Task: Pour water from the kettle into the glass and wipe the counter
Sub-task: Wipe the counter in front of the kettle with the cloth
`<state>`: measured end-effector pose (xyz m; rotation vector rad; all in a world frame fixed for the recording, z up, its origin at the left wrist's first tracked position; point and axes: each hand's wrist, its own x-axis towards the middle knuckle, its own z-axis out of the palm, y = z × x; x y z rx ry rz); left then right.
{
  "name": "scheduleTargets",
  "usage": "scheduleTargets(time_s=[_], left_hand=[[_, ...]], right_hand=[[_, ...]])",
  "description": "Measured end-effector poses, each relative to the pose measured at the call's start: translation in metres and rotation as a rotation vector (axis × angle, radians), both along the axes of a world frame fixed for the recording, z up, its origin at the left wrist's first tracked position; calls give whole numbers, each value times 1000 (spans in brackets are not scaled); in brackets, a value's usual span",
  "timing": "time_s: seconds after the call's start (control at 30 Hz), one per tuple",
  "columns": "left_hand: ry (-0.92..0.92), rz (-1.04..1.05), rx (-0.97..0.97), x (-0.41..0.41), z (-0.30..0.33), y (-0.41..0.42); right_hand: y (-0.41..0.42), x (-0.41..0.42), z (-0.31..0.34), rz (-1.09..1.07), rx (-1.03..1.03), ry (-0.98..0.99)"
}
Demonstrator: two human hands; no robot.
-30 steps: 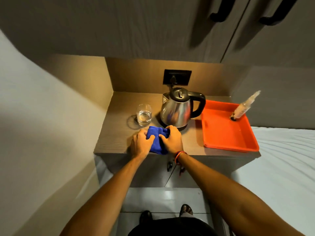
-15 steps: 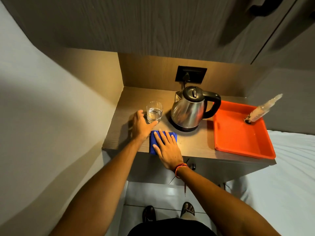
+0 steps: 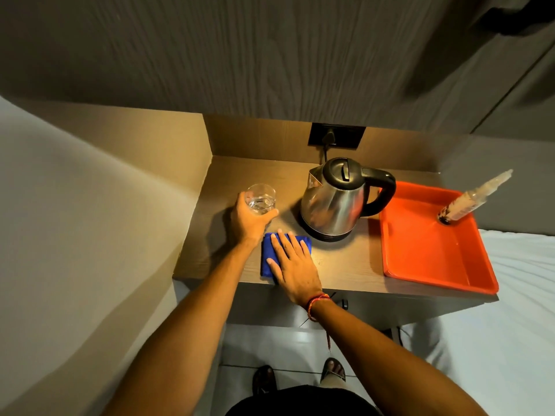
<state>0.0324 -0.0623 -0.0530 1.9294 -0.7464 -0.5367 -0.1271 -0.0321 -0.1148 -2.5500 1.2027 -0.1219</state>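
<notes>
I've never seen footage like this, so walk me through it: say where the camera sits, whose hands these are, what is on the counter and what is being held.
There is no machine here. The single picture comes from a camera worn on a person's head, looking down at their own bare arms. On the wooden counter stand a steel kettle, an orange tray with a plastic bottle leaning in it, and a glass holding water. The left hand grips the glass. The right hand lies flat on a blue cloth.

The single head camera is looking steeply down from above the person's forearms, facing the counter (image 3: 345, 262) and back wall, taking in the dark cupboard overhead and the floor below, everything sitting within arm's reach.
</notes>
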Motion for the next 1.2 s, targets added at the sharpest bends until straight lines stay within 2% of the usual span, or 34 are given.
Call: scheduleTargets(time_s=[0.07, 0.17, 0.43, 0.53, 0.73, 0.93, 1.2], left_hand=[[-88, 47, -10, 11, 1, 12], [-148, 97, -69, 30, 5, 30], [-280, 167, -68, 60, 31, 87], [-308, 186, -90, 68, 39, 100], [-339, 175, -135, 81, 48, 106], [-308, 148, -125, 76, 43, 92], [-112, -2, -109, 26, 16, 49]], right_hand=[[-16, 11, 5, -13, 10, -5], [-44, 34, 13, -26, 28, 1], [-107, 89, 33, -8, 118, 41], [-101, 107, 37, 36, 106, 50], [-31, 142, 33, 285, 100, 46], [-19, 107, 23, 393, 26, 59], [-22, 10, 6, 240, 8, -30]])
